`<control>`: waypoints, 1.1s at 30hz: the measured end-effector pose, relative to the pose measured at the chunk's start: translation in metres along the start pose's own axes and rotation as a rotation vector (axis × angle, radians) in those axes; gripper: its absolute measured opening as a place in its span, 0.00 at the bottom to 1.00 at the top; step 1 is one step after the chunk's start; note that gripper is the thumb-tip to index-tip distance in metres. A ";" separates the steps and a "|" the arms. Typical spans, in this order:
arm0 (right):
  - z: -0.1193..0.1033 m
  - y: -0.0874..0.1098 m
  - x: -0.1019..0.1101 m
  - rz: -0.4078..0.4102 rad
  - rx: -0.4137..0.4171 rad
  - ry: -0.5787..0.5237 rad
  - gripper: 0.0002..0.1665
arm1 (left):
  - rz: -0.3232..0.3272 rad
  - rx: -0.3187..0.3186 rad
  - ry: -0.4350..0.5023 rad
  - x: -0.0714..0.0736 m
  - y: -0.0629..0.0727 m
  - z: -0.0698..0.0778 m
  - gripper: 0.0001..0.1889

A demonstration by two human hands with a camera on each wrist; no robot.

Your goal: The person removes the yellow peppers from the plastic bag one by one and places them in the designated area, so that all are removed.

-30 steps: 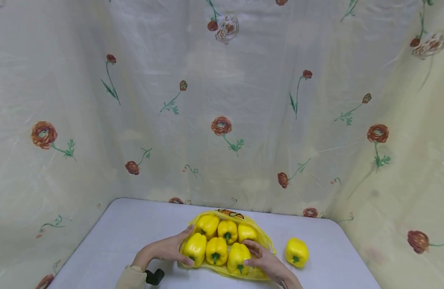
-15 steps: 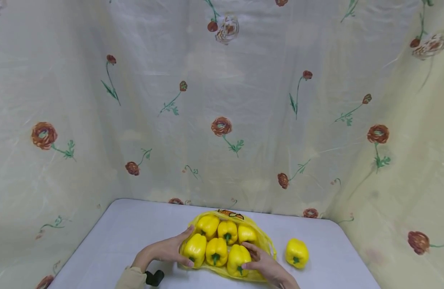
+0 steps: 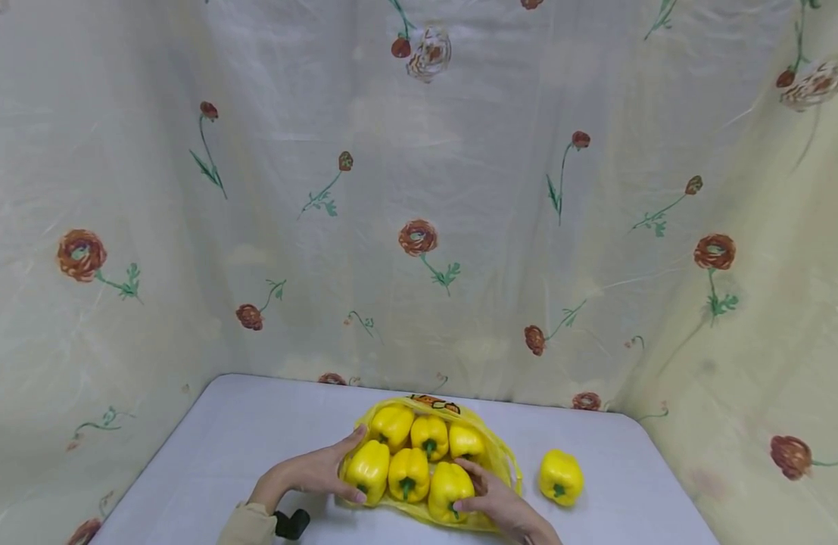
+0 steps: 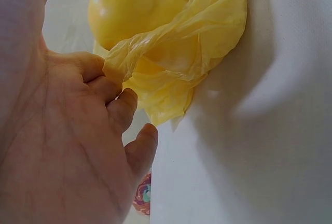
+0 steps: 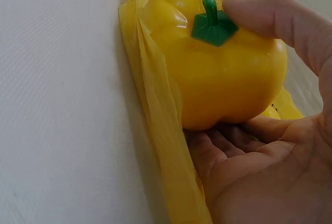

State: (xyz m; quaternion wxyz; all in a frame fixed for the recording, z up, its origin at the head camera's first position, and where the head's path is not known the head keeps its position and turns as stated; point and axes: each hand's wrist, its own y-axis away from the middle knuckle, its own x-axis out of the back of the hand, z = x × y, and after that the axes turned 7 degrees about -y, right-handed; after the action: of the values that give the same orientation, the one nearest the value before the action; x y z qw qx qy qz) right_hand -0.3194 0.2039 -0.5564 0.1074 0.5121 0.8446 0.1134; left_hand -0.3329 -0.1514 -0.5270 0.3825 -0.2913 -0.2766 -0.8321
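Observation:
A yellow plastic bag [image 3: 488, 425] lies on its side on the table, its mouth facing me, with several yellow bell peppers inside in two rows. My left hand [image 3: 315, 471] holds the bag's left side, the thumb low at the front and a finger up the back; in the left wrist view its fingers curl against the crumpled plastic [image 4: 171, 47]. My right hand [image 3: 502, 502] grips the front right bell pepper [image 3: 447, 488] at the mouth. The right wrist view has the thumb beside this bell pepper's green stem [image 5: 212, 24] and the fingers underneath, partly hidden.
One more yellow bell pepper [image 3: 560, 477] sits on the white table [image 3: 630, 492], right of the bag. A flower-patterned curtain [image 3: 419, 303] hangs behind the table and at both sides. A black fitting [image 3: 292, 523] is at my left wrist.
My right hand has shifted slightly left, bringing its thumb further over the front right bell pepper. The left hand, the bag and the loose bell pepper have stayed in place.

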 end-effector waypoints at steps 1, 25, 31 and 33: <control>0.000 0.000 0.000 0.000 -0.003 -0.004 0.53 | 0.000 -0.001 0.001 0.000 0.000 0.000 0.61; -0.006 0.005 0.003 0.009 0.015 0.065 0.53 | -0.002 -0.018 -0.007 0.000 0.000 0.000 0.60; -0.011 0.008 0.006 0.007 0.051 0.104 0.52 | -0.004 -0.021 -0.005 0.000 0.000 -0.002 0.60; -0.012 0.009 0.007 0.015 0.071 0.112 0.51 | -0.003 -0.021 -0.003 0.000 -0.001 -0.003 0.61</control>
State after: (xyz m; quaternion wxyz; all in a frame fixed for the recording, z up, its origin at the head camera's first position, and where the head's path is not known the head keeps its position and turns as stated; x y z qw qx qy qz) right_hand -0.3192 0.2132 -0.5426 0.0408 0.5146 0.8490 0.1128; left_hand -0.3338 -0.1526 -0.5292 0.3780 -0.2961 -0.2690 -0.8349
